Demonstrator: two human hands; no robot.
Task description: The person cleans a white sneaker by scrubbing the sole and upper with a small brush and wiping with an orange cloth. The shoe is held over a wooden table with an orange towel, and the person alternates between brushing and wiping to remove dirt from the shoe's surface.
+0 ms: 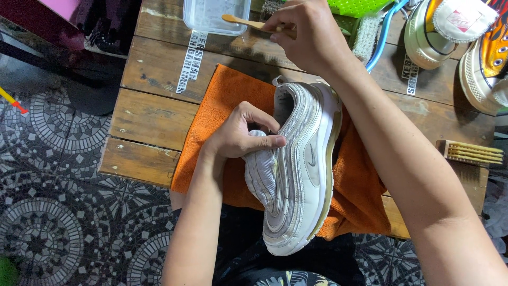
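1. Fingers point(264, 139) of the left hand point(238, 135) pinch the tongue of the white sneaker point(296, 169); that grip should stay firm.
2. Sneaker lies on the orange cloth point(222, 106) over the worktop point(153, 116).
3. Right hand point(307, 32) grips a wooden-handled brush point(248, 22) at the clear tub point(211, 13), probably dipping; excess should be shaken off.

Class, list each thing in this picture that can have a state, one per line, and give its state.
Sneaker: on its side on the cloth, tongue pulled out.
Left hand: gripping the tongue.
Right hand: holding a brush.
Brush: over the tub.
Tub: open.
Cloth: spread on the table.
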